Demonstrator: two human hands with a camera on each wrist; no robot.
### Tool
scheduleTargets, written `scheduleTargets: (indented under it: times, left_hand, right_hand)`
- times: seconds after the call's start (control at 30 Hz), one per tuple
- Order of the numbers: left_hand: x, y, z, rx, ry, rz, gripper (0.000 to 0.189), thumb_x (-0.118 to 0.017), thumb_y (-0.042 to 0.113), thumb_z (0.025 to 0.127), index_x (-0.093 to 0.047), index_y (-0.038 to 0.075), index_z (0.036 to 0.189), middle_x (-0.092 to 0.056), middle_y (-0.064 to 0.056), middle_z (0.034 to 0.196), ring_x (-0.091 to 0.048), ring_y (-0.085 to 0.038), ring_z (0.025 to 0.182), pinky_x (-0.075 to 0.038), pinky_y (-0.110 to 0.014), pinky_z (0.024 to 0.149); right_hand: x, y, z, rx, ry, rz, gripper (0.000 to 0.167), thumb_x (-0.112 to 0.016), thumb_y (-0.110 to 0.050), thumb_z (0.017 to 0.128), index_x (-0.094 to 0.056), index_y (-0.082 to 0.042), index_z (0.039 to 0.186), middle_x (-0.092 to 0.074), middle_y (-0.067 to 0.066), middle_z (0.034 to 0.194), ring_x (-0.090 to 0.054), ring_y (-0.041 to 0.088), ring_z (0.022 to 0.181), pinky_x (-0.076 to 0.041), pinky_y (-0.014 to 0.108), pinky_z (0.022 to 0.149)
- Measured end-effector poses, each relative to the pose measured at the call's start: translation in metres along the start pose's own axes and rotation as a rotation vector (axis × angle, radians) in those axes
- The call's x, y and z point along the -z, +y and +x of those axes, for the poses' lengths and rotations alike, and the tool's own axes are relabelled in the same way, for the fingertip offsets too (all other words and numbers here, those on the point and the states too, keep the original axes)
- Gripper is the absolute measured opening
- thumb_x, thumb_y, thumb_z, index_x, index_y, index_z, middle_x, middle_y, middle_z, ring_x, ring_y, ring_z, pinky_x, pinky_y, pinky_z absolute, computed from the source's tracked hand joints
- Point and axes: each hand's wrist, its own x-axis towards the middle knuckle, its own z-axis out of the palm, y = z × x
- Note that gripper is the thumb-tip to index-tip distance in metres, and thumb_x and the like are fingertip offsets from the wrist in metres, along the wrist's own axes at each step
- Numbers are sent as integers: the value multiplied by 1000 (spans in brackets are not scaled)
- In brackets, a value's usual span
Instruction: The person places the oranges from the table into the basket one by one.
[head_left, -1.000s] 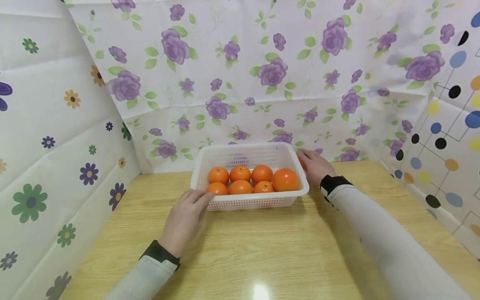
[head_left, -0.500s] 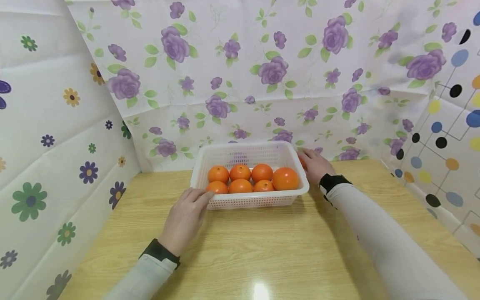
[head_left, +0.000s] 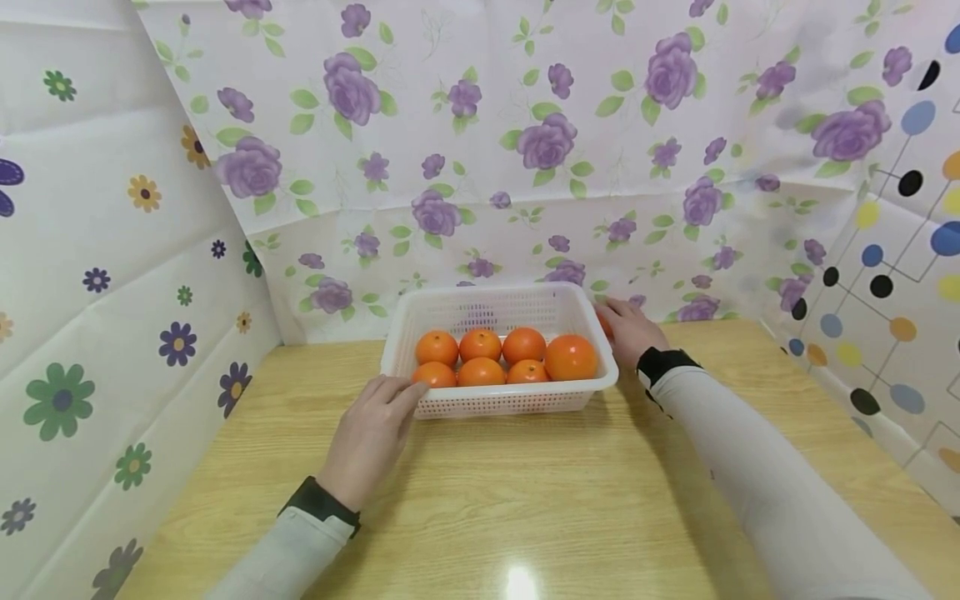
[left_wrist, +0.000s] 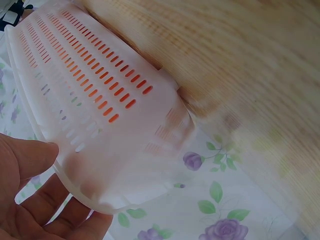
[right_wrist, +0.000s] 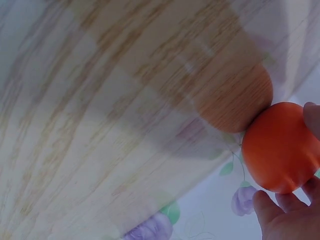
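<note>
A white perforated plastic basket (head_left: 498, 404) stands on the table near the back wall, with several oranges (head_left: 481, 372) in two rows inside. At its front left corner, my left hand (head_left: 372, 433) grips the rim. The left wrist view shows the thumb (left_wrist: 37, 155) on one side of the basket wall and the fingers round the other. Just right of the basket, my right hand (head_left: 636, 332) holds a single orange (right_wrist: 280, 147). This orange touches its own reflection on the glossy tabletop; thumb and fingertips lie round it. In the head view the right hand covers most of it.
The glossy wood-grain table (head_left: 517, 500) stretches in front of the basket. Behind it hangs a white cloth with purple flowers (head_left: 543, 146). Patterned sheets also close off the left side (head_left: 112, 292) and the right side (head_left: 892, 325).
</note>
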Motion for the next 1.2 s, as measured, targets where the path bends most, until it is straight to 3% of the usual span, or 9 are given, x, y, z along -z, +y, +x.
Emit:
scheduleTargets:
  times: [0.47, 1.2]
  left_hand:
    - [1, 0, 0, -9, 0, 11, 49, -90, -3, 90, -77, 10, 136, -73, -11, 126, -67, -31, 118, -65, -49, 100]
    - [-2, -2, 1, -25, 6, 29, 48, -90, -1, 91, -77, 10, 136, -75, -11, 124, -68, -31, 117, -65, -48, 100]
  right_hand:
    - [0, -2, -1, 14, 46, 23, 56, -67, -16, 111, -49, -6, 164, -40, 30, 167, -32, 55, 156, -30, 74, 126]
    - [-6, 3, 1, 3, 46, 2, 54, -64, -17, 112, -49, -6, 163, -40, 29, 168, -33, 59, 154, -33, 76, 123]
